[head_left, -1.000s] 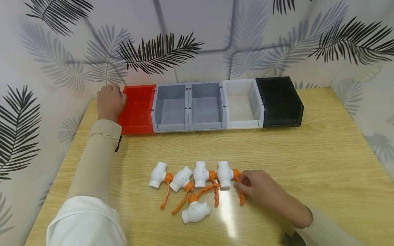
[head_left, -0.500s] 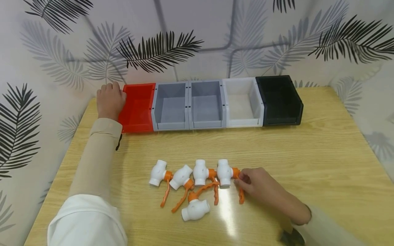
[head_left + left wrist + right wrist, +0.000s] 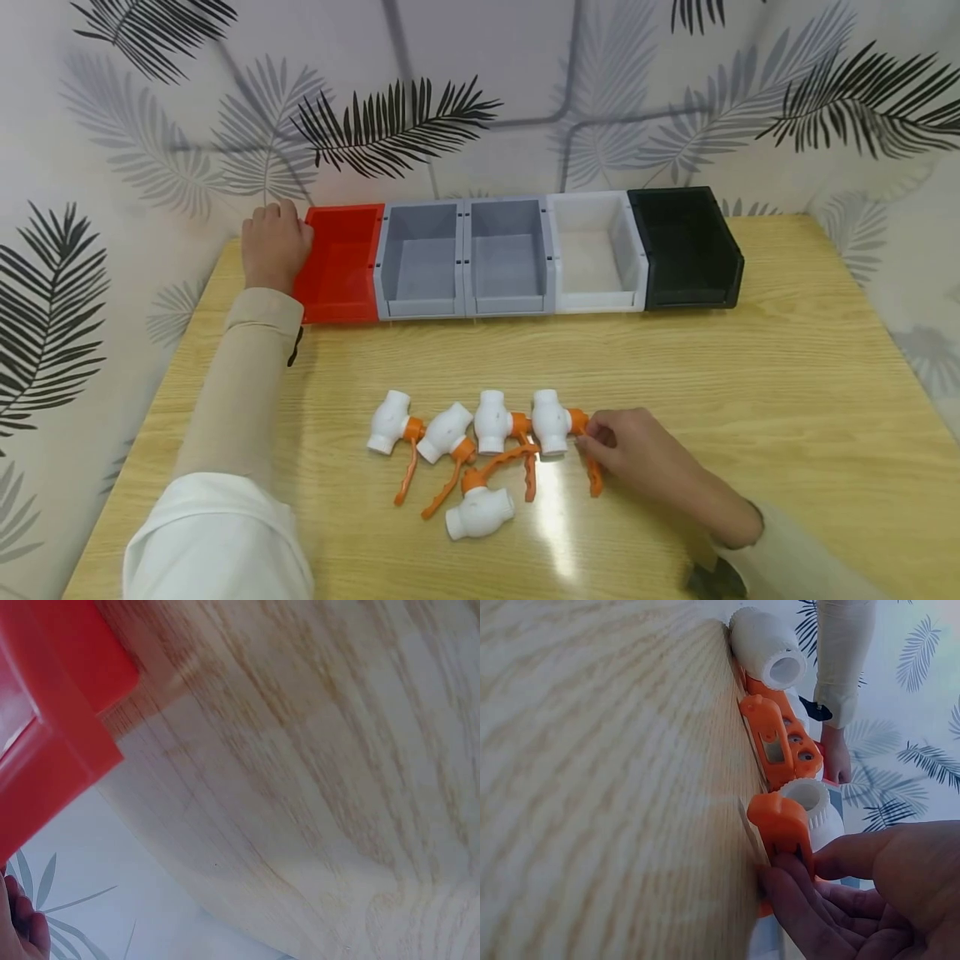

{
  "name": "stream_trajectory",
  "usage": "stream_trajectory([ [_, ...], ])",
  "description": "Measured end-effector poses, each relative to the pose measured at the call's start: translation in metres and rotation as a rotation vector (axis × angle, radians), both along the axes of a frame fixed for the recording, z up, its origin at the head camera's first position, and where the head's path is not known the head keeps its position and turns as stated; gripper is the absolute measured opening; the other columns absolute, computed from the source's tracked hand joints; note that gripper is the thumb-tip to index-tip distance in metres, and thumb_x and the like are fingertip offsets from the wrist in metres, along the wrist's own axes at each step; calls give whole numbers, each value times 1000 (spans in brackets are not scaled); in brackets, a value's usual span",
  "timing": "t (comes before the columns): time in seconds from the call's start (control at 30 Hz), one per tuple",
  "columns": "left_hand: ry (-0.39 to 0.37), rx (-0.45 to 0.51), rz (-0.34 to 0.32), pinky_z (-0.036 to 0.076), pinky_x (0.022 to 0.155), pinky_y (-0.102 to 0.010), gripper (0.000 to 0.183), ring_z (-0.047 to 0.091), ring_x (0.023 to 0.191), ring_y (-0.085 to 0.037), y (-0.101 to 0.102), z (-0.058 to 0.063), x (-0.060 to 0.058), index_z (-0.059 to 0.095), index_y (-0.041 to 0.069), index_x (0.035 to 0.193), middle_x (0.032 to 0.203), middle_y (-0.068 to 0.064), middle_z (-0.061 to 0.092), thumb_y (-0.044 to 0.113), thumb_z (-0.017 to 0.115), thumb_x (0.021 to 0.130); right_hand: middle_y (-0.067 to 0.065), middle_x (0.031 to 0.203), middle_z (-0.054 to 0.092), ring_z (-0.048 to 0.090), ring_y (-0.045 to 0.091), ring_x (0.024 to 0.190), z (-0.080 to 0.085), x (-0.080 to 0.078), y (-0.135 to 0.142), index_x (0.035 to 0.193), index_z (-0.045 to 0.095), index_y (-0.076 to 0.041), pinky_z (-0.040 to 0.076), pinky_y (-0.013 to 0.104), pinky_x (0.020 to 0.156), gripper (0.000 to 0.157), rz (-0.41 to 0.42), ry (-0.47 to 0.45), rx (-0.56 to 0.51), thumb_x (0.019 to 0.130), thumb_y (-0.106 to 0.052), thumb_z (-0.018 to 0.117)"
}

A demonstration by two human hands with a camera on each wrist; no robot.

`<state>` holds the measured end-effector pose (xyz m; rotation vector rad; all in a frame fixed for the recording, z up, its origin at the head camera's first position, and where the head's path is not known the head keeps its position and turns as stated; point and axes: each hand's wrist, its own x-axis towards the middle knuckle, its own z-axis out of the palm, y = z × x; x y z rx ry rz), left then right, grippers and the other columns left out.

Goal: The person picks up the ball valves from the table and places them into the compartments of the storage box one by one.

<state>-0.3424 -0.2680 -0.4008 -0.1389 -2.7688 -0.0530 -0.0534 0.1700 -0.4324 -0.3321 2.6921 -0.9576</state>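
At the right end of a row of white ball valves, my right hand (image 3: 648,458) pinches the orange lever of the rightmost ball valve (image 3: 551,423) between thumb and fingers. The right wrist view shows that lever (image 3: 781,821) between the fingertips, low over the wood. To its left lie a second valve (image 3: 492,423), a third valve (image 3: 446,432) and a leftmost valve (image 3: 390,423), levers toward me. In front lies another valve (image 3: 480,512) on its side. My left hand (image 3: 274,248), fingers curled, is beside the red bin (image 3: 337,312), overlapping its left edge.
Right of the red bin, joined in one row, stand a grey bin (image 3: 420,308), another grey bin (image 3: 506,306), a white bin (image 3: 600,302) and a black bin (image 3: 690,298). Behind them hangs a leaf-patterned cloth (image 3: 487,67). The wooden table (image 3: 787,400) extends to the right.
The head view has shifted very slightly. Both hands keep their places, and the valves lie as before.
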Motion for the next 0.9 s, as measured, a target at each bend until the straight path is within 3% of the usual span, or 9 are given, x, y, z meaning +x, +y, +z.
stream_trajectory([
  [0.5, -14, -8, 4, 36, 72, -50, 29, 43, 80, -40, -1, -2, -1, 44, -5, 94, 86, -24, 47, 20, 29, 89, -11, 63, 56, 50, 2, 56, -2, -3, 3, 75, 61, -12, 43, 20, 50, 11, 37, 20, -38, 82, -19, 60],
  [0.9, -7, 1, 15, 36, 73, -50, 29, 43, 80, -40, -1, -5, -3, 44, -4, 94, 87, -23, 48, 20, 29, 89, -11, 62, 56, 51, 3, 55, -1, -4, 10, 74, 62, -13, 44, 21, 50, 11, -26, 26, -46, 82, -21, 61],
])
